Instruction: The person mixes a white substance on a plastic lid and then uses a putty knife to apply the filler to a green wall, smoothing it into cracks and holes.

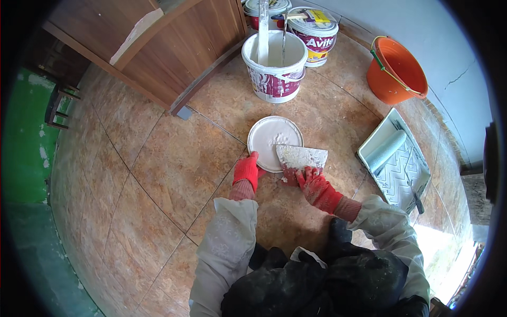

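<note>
Both my hands wear red gloves. My left hand [247, 171] rests on the near edge of a round white bucket lid [272, 138] that lies on the tiled floor, smeared with white paste. My right hand [312, 185] grips the handle of a wide putty knife [302, 157], whose paste-covered blade lies over the lid's right edge. An open white bucket [274, 66] of white paste stands just beyond the lid, with a stick and a thin tool standing in it.
Two closed paint buckets [316, 27] stand behind the open one. An orange bucket [396, 71] sits by the wall at right. A white paint tray [393, 158] holding a roller lies to the right. Wooden furniture [158, 47] stands at upper left.
</note>
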A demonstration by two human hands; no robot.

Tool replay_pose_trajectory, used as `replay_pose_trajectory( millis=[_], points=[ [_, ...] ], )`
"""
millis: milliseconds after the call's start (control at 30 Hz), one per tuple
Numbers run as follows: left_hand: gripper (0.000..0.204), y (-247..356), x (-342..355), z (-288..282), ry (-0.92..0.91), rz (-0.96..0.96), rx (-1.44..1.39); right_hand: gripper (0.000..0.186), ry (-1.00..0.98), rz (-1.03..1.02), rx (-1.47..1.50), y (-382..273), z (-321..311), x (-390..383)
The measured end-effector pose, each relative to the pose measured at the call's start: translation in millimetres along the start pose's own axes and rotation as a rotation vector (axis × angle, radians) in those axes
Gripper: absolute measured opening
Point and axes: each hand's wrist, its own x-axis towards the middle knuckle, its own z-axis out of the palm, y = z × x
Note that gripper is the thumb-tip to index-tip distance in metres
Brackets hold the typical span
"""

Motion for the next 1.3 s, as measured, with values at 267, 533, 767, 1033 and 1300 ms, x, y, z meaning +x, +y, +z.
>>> replay_pose_trajectory(
  millis=[267, 533, 767, 1033, 1300],
  points=[
    [0.023, -21.2, -2.3, -13.7, -0.142, 0.113, 0.033, 0.028, 0.024, 0.02, 0.288, 61.8, -43.7, 13.0],
    [0.023, -20.3, -18.0, -9.4, -0.093, 0.17, 0.056, 0.028, 0.256, 0.314, 0.647, 104.0, -93.2, 54.9],
    [0.024, -19.2, -37.8, -10.0, -0.083, 0.268, 0.166, 0.028, 0.281, 0.218, 0.603, 112.8, -84.8, 78.6],
    [0.022, -12.0, -52.4, -8.3, -0.07, 0.173, -0.019, 0.027, 0.196, 0.167, 0.508, 92.1, -97.1, 65.5],
    [0.026, -9.4, -60.4, -17.5, -0.068, 0.175, -0.055, 0.028, 0.248, 0.148, 0.598, 93.2, -118.2, 64.7]
  ],
)
